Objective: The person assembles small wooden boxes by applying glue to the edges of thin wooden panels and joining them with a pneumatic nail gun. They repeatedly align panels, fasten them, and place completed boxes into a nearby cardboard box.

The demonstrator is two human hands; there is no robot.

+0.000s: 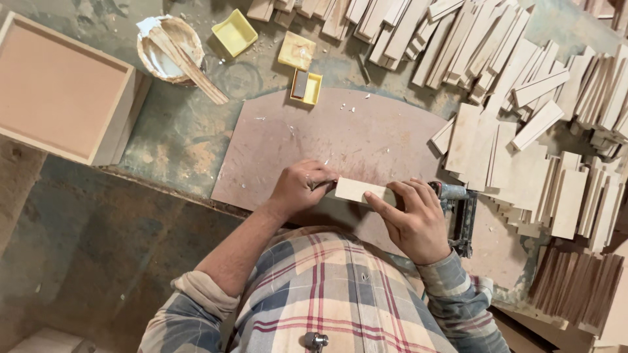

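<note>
A small pale wooden strip (356, 190) lies flat on a brown hardboard sheet (340, 134) near the bench's front edge. My left hand (302, 186) grips the strip's left end with curled fingers. My right hand (415, 219) presses on its right end, index finger stretched along the wood. Just behind my right hand a dark nail gun (460, 210) lies on the sheet, partly hidden by the hand.
Heaps of cut wooden strips (517, 85) cover the back and right of the bench. A glue bowl with a stick (171, 47), two yellow trays (235, 31) (306, 86) and a yellow sponge block (297, 50) sit at the back. A shallow wooden box (62, 91) stands at the left.
</note>
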